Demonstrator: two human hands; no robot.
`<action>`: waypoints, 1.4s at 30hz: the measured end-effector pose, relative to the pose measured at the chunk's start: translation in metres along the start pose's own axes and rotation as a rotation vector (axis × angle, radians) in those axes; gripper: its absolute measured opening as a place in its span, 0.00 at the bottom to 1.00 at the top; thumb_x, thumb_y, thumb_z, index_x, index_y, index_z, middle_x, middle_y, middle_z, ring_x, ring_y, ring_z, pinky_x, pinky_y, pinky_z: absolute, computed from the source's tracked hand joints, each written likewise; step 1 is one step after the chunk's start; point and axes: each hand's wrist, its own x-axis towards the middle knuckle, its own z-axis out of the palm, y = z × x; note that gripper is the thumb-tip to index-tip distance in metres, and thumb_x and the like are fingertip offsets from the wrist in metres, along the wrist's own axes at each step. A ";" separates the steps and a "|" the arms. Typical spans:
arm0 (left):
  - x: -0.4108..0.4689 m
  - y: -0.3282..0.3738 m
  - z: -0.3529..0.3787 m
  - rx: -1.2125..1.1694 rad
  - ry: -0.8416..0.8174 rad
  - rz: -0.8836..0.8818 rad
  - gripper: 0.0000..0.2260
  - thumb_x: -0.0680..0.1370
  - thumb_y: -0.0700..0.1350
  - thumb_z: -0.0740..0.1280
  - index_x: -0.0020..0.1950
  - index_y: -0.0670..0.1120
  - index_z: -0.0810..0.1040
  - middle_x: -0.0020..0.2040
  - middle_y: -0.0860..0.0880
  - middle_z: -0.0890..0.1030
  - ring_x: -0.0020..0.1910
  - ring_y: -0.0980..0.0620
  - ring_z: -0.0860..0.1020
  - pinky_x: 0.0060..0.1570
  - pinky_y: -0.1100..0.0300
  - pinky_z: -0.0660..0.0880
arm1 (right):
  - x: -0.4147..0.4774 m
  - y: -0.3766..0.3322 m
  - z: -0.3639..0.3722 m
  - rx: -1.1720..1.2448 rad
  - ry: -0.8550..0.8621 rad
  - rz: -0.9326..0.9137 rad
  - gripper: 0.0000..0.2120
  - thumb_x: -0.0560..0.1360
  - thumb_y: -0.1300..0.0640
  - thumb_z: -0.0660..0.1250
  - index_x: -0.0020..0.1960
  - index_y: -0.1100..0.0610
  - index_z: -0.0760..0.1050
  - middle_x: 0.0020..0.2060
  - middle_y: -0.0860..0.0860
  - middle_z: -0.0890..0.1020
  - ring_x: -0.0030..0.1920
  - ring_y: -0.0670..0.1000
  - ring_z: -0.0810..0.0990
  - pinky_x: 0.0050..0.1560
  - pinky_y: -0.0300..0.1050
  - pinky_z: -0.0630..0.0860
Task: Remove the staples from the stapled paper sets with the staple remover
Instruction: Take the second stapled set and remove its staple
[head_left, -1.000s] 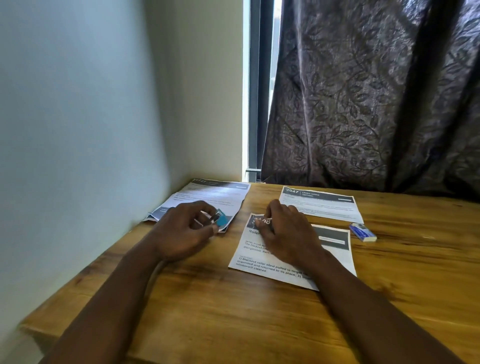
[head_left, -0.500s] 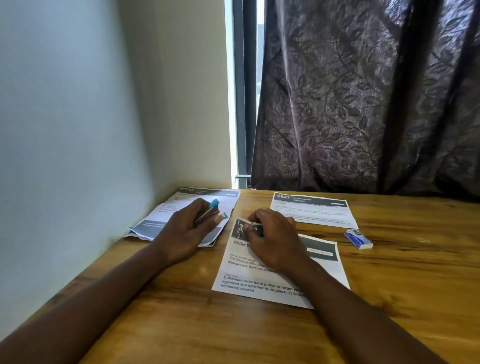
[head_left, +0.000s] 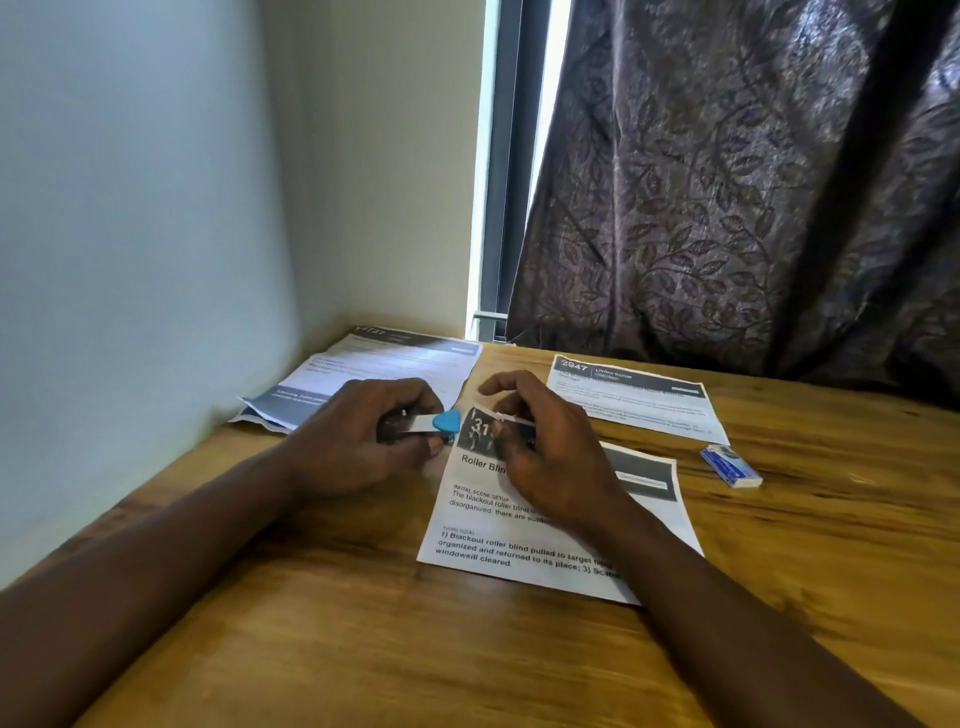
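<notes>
A stapled paper set (head_left: 524, 551) headed "Roller Blind" lies in the middle of the wooden table (head_left: 363, 649). My right hand (head_left: 545, 457) rests on its top left part and pinches the dark header corner, which is slightly lifted. My left hand (head_left: 358, 441) grips the blue and silver staple remover (head_left: 441, 422), whose blue tip touches the left edge of that corner. The staple itself is hidden.
A pile of loose sheets (head_left: 384, 374) lies at the back left against the wall. Another paper set (head_left: 631, 397) lies at the back right. A small blue and white staple box (head_left: 730, 466) sits right of the papers. A dark curtain (head_left: 727, 182) hangs behind the table.
My left hand has brought the staple remover rightward from over the back-left pile to the corner of the middle set. My right hand has lifted that corner slightly.
</notes>
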 end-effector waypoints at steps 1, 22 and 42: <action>-0.001 0.001 0.000 -0.009 -0.019 -0.003 0.11 0.75 0.59 0.67 0.50 0.53 0.79 0.50 0.62 0.86 0.46 0.51 0.81 0.42 0.53 0.80 | -0.001 0.000 0.000 -0.006 0.002 -0.005 0.20 0.78 0.59 0.66 0.61 0.36 0.70 0.53 0.42 0.81 0.57 0.49 0.80 0.57 0.56 0.81; 0.001 0.006 0.001 -0.177 -0.167 -0.111 0.24 0.68 0.67 0.70 0.57 0.54 0.84 0.54 0.61 0.86 0.54 0.51 0.83 0.55 0.47 0.81 | -0.001 -0.001 -0.001 0.063 0.090 -0.107 0.13 0.77 0.60 0.70 0.59 0.48 0.82 0.51 0.42 0.82 0.55 0.46 0.79 0.58 0.56 0.79; 0.002 0.009 0.007 -0.137 -0.153 -0.089 0.18 0.75 0.57 0.67 0.58 0.47 0.83 0.54 0.55 0.87 0.53 0.49 0.82 0.49 0.50 0.81 | -0.002 0.001 0.001 0.023 0.084 -0.111 0.15 0.75 0.49 0.65 0.60 0.48 0.81 0.53 0.42 0.82 0.55 0.46 0.78 0.57 0.58 0.78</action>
